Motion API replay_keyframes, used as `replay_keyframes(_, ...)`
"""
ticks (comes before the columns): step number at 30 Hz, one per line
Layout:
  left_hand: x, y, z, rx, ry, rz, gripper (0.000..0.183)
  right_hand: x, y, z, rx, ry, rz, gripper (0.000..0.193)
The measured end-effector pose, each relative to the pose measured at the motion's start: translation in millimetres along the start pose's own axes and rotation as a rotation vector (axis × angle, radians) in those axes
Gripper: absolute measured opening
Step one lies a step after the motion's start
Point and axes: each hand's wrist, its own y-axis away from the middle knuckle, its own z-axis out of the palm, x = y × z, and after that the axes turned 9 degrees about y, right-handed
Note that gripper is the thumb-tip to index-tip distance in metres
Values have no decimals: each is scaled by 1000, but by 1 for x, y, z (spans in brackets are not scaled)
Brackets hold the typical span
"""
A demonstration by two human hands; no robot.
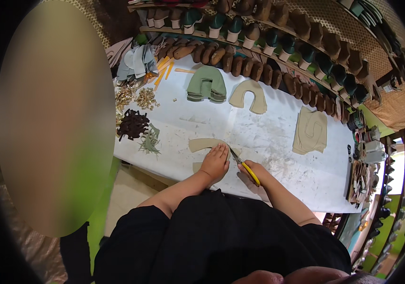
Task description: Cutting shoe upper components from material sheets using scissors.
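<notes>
A curved beige piece (198,145) of sheet material lies near the table's front edge. My left hand (215,162) rests flat on it, fingers stretched out and pointing away from me. My right hand (256,172) grips what look like yellow-handled scissors (249,173), whose dark, narrow tip points up and left to the curved piece's right edge. Whether the blades are apart is too small to tell. Part of the piece is hidden beneath my left hand.
Green U-shaped pieces (206,85) are stacked farther back, beside beige U-shaped pieces (249,96). More beige pieces (310,130) lie right. Gold-coloured bits (146,98), dark brown strips (133,124) and green scraps (151,140) lie left. Shoe-shaped forms (257,72) line the back.
</notes>
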Motion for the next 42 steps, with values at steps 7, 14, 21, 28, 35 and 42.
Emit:
replay_keyframes(7, -9, 3, 12, 125, 67, 95, 26, 6, -3, -9, -94, -52, 17, 53)
replay_keyframes(14, -11, 4, 12, 147, 129, 135, 19, -3, -2, -17, -147, -28, -40, 56)
replay_keyframes(21, -8, 3, 7, 187, 184, 136, 19, -17, -8, -17, -155, -48, -18, 59)
replay_keyframes(28, -11, 4, 9, 210, 209, 146, 19, -10, -26, -5, -70, 16, -87, 50)
replay_keyframes(35, -11, 4, 9, 216, 198, 143, 20, 4, -33, -7, -25, 154, -89, 53)
replay_keyframes(42, -13, 4, 11, 222, 213, 151, 22, -9, -21, -11, -8, 208, -46, 58)
